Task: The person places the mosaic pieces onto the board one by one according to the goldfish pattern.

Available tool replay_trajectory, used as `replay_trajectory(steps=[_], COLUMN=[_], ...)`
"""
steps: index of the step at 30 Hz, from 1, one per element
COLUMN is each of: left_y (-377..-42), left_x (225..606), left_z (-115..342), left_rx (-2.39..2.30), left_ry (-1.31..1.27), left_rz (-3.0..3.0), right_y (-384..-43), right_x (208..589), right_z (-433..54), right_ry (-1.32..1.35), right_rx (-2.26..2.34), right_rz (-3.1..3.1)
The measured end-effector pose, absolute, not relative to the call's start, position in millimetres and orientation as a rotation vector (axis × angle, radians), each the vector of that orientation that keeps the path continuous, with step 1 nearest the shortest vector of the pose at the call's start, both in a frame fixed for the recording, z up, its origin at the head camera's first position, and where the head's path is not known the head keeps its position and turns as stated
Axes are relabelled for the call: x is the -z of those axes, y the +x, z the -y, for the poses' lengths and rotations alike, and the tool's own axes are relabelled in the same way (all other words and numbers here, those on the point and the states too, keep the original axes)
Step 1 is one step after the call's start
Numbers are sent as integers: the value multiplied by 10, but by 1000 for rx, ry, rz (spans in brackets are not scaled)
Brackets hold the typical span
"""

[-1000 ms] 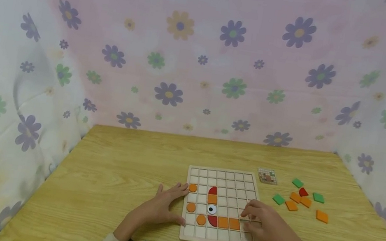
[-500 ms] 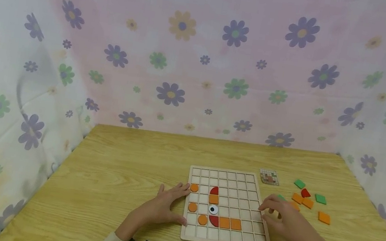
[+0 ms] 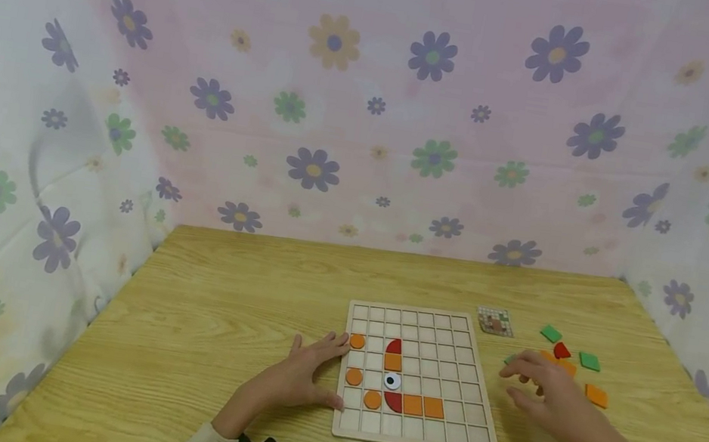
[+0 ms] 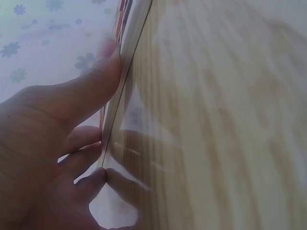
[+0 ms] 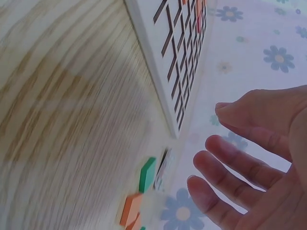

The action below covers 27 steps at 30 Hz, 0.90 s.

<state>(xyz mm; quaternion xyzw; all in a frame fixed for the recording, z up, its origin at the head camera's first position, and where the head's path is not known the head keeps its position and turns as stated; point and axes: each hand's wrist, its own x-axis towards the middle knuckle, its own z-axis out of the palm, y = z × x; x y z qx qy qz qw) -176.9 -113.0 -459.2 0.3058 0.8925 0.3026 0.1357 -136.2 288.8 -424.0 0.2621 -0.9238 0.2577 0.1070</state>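
Observation:
A wooden grid board [image 3: 419, 431] lies on the table, with orange discs [image 3: 354, 377], orange squares [image 3: 412, 405], red quarter-circles [image 3: 392, 401] and a white eye piece [image 3: 392, 381] set in its cells. My left hand [image 3: 297, 377] rests at the board's left edge, thumb and fingertips touching the frame; the left wrist view shows the same contact. Off the board's right side hovers my right hand [image 3: 557, 404], its fingers apart and nothing between them, as the right wrist view [image 5: 254, 163] confirms. It partly covers the loose orange pieces [image 3: 566, 368] behind it.
Loose green pieces [image 3: 589, 361], a red piece [image 3: 561, 350] and an orange piece [image 3: 596, 395] lie right of the board. A small patterned card [image 3: 494, 321] sits by its far right corner. Flowered cloth [image 3: 372, 101] stands behind the table [image 3: 250, 274].
From over the board's lower right cells, my right hand has moved right, past the board's edge toward the loose pieces. My left hand has stayed at the left edge.

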Motion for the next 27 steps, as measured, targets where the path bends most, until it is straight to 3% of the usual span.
replay_trajectory(steps=[27], left_y=[-1772], left_x=[4599], left_z=[1136], left_rx=[-874], left_ry=[907], left_rz=[-2585], right_y=[-1375], right_x=[4368], right_z=[-3269], right_ry=[399], right_rx=[-640], right_rz=[2817])
